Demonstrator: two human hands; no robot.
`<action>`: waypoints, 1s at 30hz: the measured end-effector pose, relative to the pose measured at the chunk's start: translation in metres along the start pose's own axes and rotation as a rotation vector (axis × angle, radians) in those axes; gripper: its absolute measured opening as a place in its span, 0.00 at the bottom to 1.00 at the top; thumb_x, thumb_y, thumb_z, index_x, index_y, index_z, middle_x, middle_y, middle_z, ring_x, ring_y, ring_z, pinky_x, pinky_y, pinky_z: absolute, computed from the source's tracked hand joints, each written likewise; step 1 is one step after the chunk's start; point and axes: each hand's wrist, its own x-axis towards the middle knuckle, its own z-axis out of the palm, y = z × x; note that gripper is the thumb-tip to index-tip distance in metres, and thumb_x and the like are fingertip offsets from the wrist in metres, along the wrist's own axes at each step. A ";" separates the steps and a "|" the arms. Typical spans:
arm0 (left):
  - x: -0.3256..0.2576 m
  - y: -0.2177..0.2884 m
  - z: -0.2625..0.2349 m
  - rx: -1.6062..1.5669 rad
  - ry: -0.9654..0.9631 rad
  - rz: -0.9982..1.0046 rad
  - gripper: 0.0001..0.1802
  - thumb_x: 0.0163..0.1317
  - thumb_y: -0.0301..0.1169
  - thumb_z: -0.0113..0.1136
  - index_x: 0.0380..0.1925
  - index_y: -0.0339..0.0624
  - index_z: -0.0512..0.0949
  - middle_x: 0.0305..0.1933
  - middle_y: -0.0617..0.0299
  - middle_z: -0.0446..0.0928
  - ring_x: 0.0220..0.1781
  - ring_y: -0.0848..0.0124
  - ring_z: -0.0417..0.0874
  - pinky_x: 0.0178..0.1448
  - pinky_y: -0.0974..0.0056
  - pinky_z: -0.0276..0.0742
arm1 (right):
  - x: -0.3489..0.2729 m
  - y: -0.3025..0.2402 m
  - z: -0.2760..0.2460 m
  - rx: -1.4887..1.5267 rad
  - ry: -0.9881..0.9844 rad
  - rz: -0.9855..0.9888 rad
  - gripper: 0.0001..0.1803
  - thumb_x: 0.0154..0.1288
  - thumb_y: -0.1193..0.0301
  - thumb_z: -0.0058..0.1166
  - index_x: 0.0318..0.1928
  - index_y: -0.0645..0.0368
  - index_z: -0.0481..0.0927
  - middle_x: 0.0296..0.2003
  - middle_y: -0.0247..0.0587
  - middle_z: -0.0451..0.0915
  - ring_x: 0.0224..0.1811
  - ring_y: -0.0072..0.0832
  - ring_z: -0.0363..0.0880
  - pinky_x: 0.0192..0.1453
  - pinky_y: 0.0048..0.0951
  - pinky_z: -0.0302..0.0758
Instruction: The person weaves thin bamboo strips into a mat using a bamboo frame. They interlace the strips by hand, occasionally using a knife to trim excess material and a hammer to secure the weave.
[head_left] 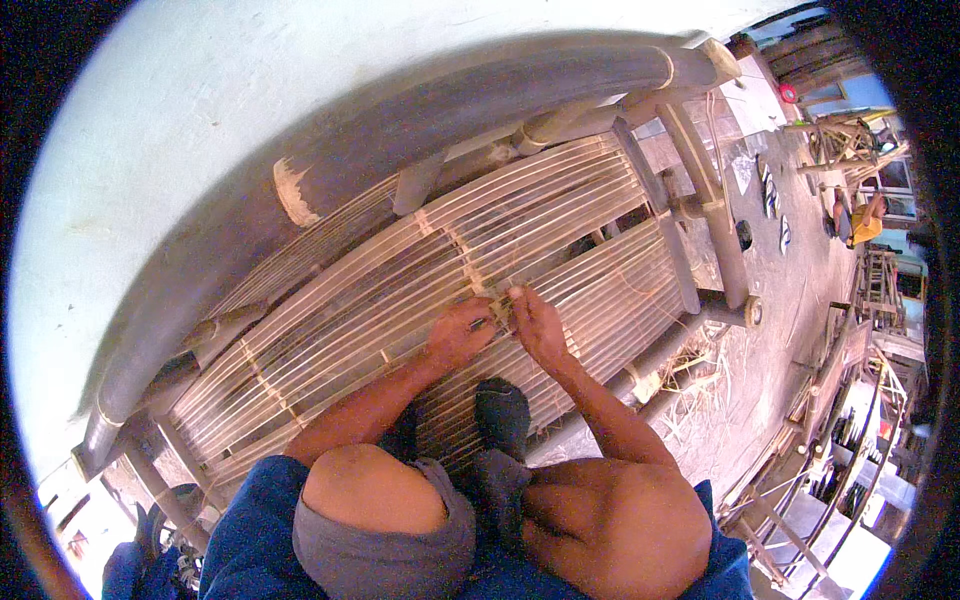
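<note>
A bench seat of long, narrow bamboo slats (350,290) spreads out before me, set in a dark bamboo frame. A pale lashing (465,262) crosses the slats in a row that runs down toward my hands. At the near end of this row, my left hand (462,332) is closed, its fingers curled low over the slats. Just beside it, my right hand (540,325) pinches with thumb and forefinger raised. Whatever thin material lies between the fingers is too small to make out. A second lashing (265,375) binds the slats farther left.
A thick, dark bamboo pole (400,125) forms the bench's back along a pale wall (180,130). My dark-covered foot (502,410) rests on the slats. Scraps of bamboo strip (695,365) litter the floor at right. Farther off, a person in yellow (866,222) sits near bamboo frames.
</note>
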 end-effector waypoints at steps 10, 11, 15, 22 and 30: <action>-0.002 0.018 -0.008 -0.094 0.026 -0.091 0.18 0.65 0.41 0.58 0.51 0.45 0.80 0.54 0.47 0.80 0.55 0.49 0.82 0.60 0.52 0.77 | -0.022 -0.096 -0.123 0.544 0.580 -0.473 0.34 0.79 0.50 0.35 0.74 0.62 0.57 0.69 0.52 0.65 0.61 0.45 0.77 0.54 0.43 0.83; -0.002 0.019 -0.007 -0.062 0.017 -0.142 0.19 0.66 0.42 0.57 0.52 0.45 0.79 0.54 0.47 0.80 0.55 0.48 0.82 0.60 0.51 0.77 | -0.026 -0.099 -0.141 0.338 0.704 -0.484 0.34 0.80 0.52 0.35 0.74 0.62 0.56 0.70 0.51 0.63 0.65 0.45 0.72 0.59 0.44 0.79; 0.003 0.017 -0.001 0.096 -0.019 -0.297 0.24 0.69 0.48 0.52 0.58 0.46 0.76 0.53 0.45 0.81 0.54 0.45 0.82 0.59 0.46 0.77 | -0.036 -0.068 -0.190 -0.121 0.938 -0.506 0.32 0.80 0.56 0.38 0.74 0.62 0.55 0.72 0.50 0.60 0.73 0.45 0.61 0.70 0.47 0.68; 0.014 0.006 0.017 0.249 -0.143 -0.447 0.26 0.70 0.51 0.46 0.58 0.47 0.73 0.50 0.44 0.82 0.51 0.42 0.83 0.54 0.40 0.77 | -0.106 0.046 -0.318 0.359 1.443 -0.041 0.39 0.73 0.39 0.36 0.74 0.49 0.56 0.71 0.43 0.64 0.67 0.39 0.68 0.63 0.53 0.70; 0.021 0.010 0.022 0.308 -0.157 -0.559 0.26 0.68 0.51 0.46 0.58 0.49 0.74 0.51 0.44 0.81 0.52 0.42 0.82 0.57 0.36 0.75 | -0.118 0.081 -0.283 -0.937 0.541 0.609 0.33 0.69 0.48 0.50 0.68 0.52 0.69 0.44 0.61 0.83 0.44 0.57 0.83 0.47 0.55 0.78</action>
